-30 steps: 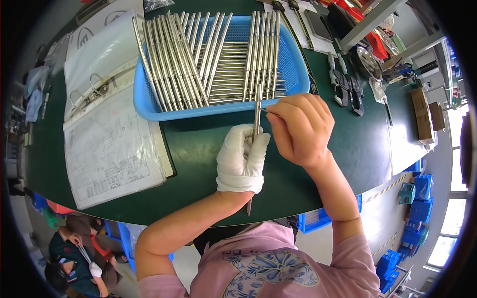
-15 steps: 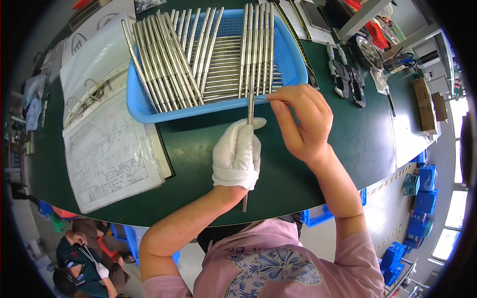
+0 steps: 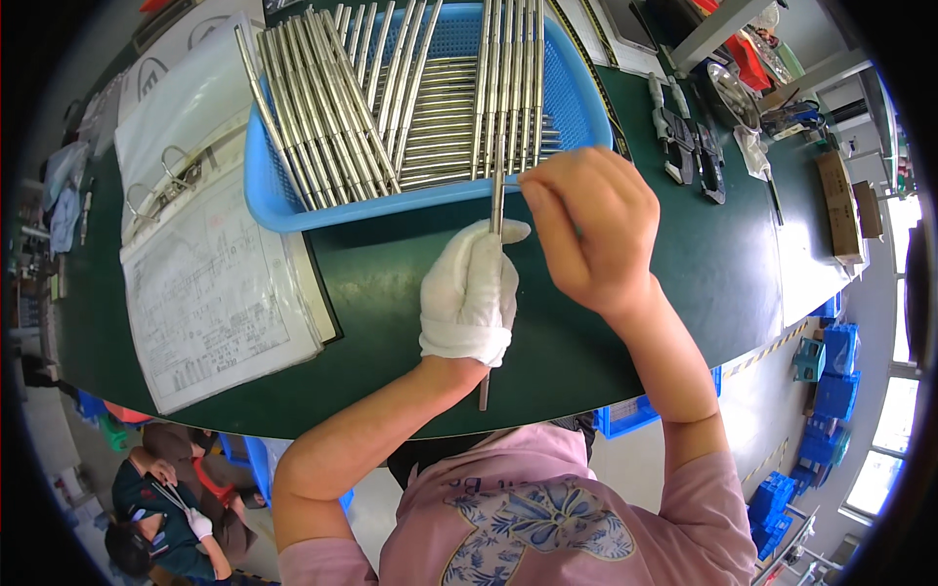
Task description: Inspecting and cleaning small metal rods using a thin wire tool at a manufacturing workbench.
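My left hand [image 3: 467, 298], in a white glove, is closed around a slim metal rod [image 3: 498, 205] held over the table. The rod's far end reaches over the basket's near rim, and its near end shows below the glove's cuff. Bare, my right hand [image 3: 601, 225] pinches a thin pin-like piece whose tip is at the rod's side; most of it is hidden by my fingers. Just beyond both hands stands a blue plastic basket [image 3: 391, 212] with several stepped metal rods [image 3: 322, 117], some lying crosswise beneath the others.
An open ring binder [image 3: 220, 293] with a drawing in a clear sleeve lies to the left. Two micrometers [image 3: 689, 142] and a metal bowl [image 3: 731, 93] are at the right on the green table [image 3: 391, 400]. Another person [image 3: 161, 513] sits at the lower left, holding thin rods.
The view has shifted slightly, with the basket a little higher in the picture. My right hand has turned somewhat, its fingers curling more, and stays beside the rod. My left hand keeps its grip.
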Action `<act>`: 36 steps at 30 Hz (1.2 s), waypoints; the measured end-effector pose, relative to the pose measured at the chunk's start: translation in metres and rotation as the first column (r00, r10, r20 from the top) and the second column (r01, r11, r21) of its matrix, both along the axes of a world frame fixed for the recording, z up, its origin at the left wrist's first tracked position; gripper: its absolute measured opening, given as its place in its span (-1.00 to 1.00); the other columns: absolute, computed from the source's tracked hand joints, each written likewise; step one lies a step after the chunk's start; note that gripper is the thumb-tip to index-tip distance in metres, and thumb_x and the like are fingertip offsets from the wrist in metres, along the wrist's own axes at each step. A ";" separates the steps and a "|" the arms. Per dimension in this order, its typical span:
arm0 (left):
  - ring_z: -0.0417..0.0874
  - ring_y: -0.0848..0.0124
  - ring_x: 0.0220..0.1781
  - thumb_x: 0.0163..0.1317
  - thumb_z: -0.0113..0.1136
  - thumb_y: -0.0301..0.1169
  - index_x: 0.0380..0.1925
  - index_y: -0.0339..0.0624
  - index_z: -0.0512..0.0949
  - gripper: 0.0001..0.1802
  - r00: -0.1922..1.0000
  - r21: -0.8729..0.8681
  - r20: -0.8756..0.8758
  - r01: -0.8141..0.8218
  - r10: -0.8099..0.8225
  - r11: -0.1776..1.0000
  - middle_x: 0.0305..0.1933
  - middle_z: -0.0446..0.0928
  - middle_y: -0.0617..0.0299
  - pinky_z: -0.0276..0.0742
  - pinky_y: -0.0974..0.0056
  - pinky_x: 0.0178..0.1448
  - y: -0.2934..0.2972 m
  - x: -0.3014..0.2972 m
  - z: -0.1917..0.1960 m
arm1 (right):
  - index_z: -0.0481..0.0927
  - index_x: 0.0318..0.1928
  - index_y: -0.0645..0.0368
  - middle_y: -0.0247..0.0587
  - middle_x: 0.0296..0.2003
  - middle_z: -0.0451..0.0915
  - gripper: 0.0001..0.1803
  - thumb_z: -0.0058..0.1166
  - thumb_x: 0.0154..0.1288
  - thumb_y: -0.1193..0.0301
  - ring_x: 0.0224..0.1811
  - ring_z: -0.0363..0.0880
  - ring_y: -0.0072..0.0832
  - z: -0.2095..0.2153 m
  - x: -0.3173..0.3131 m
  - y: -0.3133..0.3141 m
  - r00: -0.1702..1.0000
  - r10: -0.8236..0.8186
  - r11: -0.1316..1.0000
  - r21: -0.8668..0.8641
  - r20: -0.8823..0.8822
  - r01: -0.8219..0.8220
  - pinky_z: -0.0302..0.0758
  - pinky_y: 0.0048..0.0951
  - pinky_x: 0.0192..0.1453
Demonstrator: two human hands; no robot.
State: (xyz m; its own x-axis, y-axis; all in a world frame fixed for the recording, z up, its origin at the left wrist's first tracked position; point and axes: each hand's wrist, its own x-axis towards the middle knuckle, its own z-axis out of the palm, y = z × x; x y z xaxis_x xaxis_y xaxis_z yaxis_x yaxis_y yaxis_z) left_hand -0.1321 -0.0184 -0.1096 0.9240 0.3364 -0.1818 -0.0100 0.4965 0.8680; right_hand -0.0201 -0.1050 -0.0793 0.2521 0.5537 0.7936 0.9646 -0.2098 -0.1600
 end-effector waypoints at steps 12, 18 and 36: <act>0.24 0.64 -0.77 0.34 -0.20 -0.25 -0.31 -0.26 0.40 -0.71 0.997 -0.094 0.056 0.051 -0.045 0.994 -0.71 0.28 0.36 0.15 0.55 -0.72 0.005 0.003 -0.003 | 0.51 -0.46 0.29 -0.19 -0.56 0.52 -0.91 0.07 -0.07 0.66 -0.58 0.46 -0.34 0.001 -0.004 -0.006 0.997 0.038 0.999 0.010 -0.065 -0.038 0.35 -0.47 -0.49; 0.52 0.47 -0.48 0.31 -0.12 -0.14 -0.36 -0.20 0.39 -0.68 0.994 -0.101 0.082 0.081 -0.073 0.992 -0.51 0.42 0.24 0.39 0.52 -0.49 0.013 0.013 -0.011 | 0.51 -0.47 0.23 -0.24 -0.58 0.49 -0.87 0.14 -0.14 0.55 -0.63 0.43 -0.38 -0.005 -0.033 -0.036 0.951 0.261 0.965 0.072 -0.164 -0.253 0.31 -0.46 -0.57; 0.34 0.47 -0.49 0.34 -0.19 -0.18 -0.41 -0.17 0.33 -0.70 0.961 -0.281 0.233 0.211 -0.147 0.936 -0.54 0.26 0.31 0.39 0.36 -0.37 0.016 0.020 -0.020 | 0.54 -0.46 0.19 -0.32 -0.53 0.50 -0.79 0.20 -0.24 0.50 -0.61 0.47 -0.51 -0.037 -0.067 -0.049 0.985 0.168 0.981 -0.089 -0.043 -0.171 0.39 -0.54 -0.56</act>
